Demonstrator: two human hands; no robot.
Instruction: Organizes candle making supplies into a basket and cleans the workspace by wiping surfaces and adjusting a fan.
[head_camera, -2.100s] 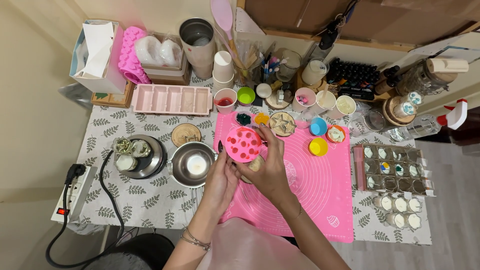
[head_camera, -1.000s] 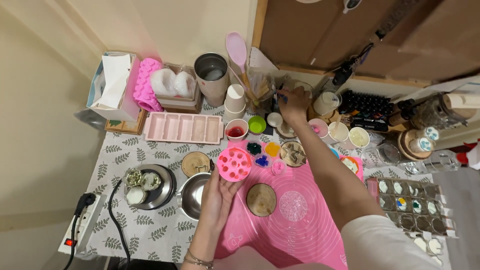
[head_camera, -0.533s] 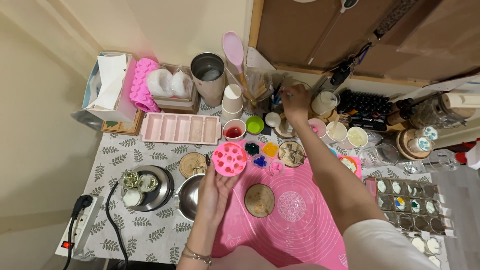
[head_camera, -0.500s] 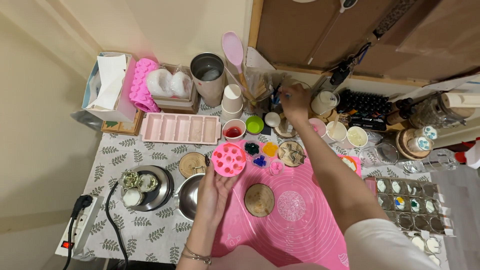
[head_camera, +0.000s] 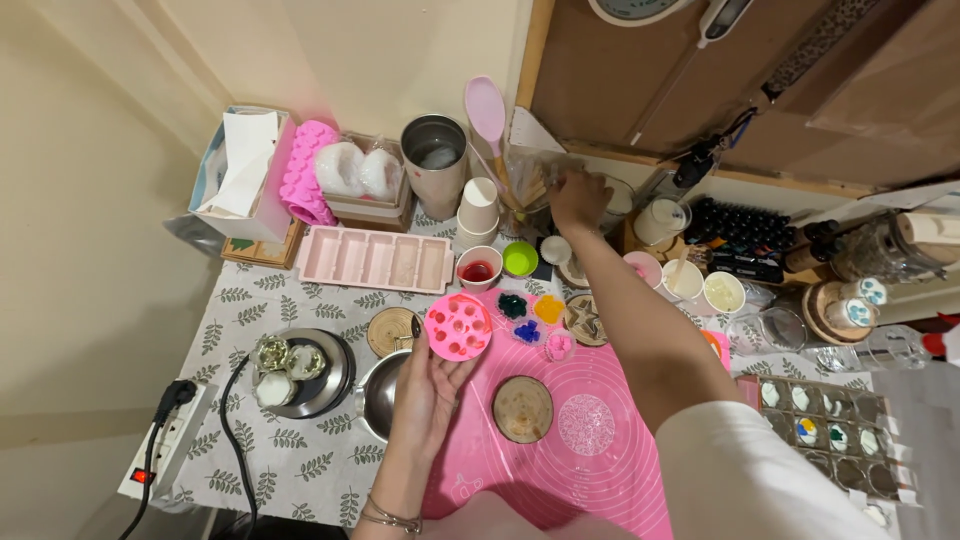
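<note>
At the far left, a white power strip (head_camera: 165, 440) lies on the edge of the table, and a black cable runs from it over the leaf-patterned tablecloth (head_camera: 300, 470). Behind, near the wall, a tissue box (head_camera: 238, 178) stands beside a pink silicone mould (head_camera: 304, 172) that leans upright. In front of them lies a long pale pink tray mould (head_camera: 375, 260) with several compartments. Nearer to the person, a round metal dish (head_camera: 305, 372) holds small glass jars, and just beside it on the right stands a steel pot (head_camera: 382, 395), partly hidden by the left hand.

The left hand (head_camera: 428, 392) is held palm up, and its fingers grip the lower rim of a round pink mould (head_camera: 458, 326) with small cavities (its face is tilted toward the camera). The mould is above the left edge of the pink silicone mat (head_camera: 600, 460), just right of a round wooden coaster (head_camera: 390, 330). On the mat, a round brownish disc (head_camera: 522, 408) lies near the hand. Behind the mould stand a small cup with red liquid (head_camera: 478, 270), a green cup (head_camera: 520, 259) and a stack of white paper cups (head_camera: 478, 212).

The right hand (head_camera: 578, 196) is stretched far back to a clear container (head_camera: 535, 180) with utensils near the wall; the fingers are curled there, but I cannot tell if they hold something. At the right, a clear tray (head_camera: 830, 435) with small round pieces lies on the table.
</note>
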